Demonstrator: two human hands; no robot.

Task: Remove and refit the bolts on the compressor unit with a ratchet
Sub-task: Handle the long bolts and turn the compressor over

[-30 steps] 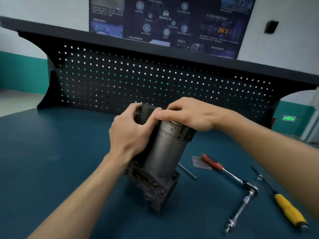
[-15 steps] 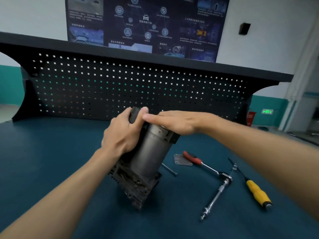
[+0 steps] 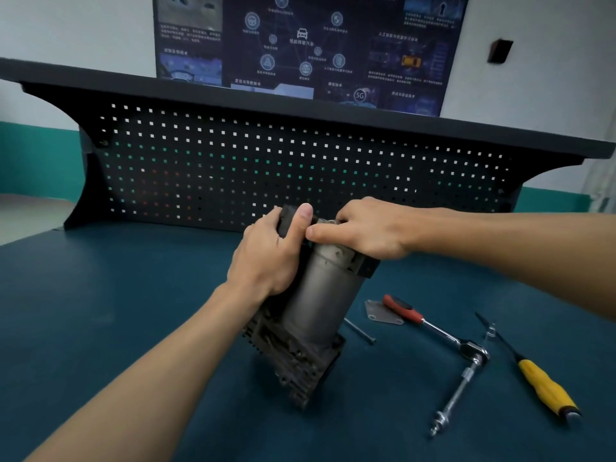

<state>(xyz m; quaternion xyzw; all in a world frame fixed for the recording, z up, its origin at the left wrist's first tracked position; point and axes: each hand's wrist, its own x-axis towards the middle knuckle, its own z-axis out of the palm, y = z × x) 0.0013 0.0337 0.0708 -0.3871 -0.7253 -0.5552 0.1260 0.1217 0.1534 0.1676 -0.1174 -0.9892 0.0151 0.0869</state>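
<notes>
The compressor unit (image 3: 316,305) stands tilted on its finned dark base in the middle of the blue bench, its grey cylinder leaning up and to the right. My left hand (image 3: 266,258) wraps the black upper part from the left, thumb on top. My right hand (image 3: 366,230) presses down on the cylinder's top cap, fingers curled over its far edge. What lies under the fingers is hidden. The ratchet (image 3: 433,328) with a red handle lies on the bench to the right, with a long extension bar (image 3: 456,395) attached. One loose long bolt (image 3: 360,331) lies beside the unit.
A small grey metal plate (image 3: 376,313) lies under the ratchet's handle. A yellow-handled screwdriver (image 3: 540,385) lies at the far right. A black pegboard back panel (image 3: 266,168) rises behind the bench, with a shelf above it.
My right hand has gone from lying flat over the top cap to curling its fingers on it. My left thumb has shifted up onto the black part. The unit stays tilted.
</notes>
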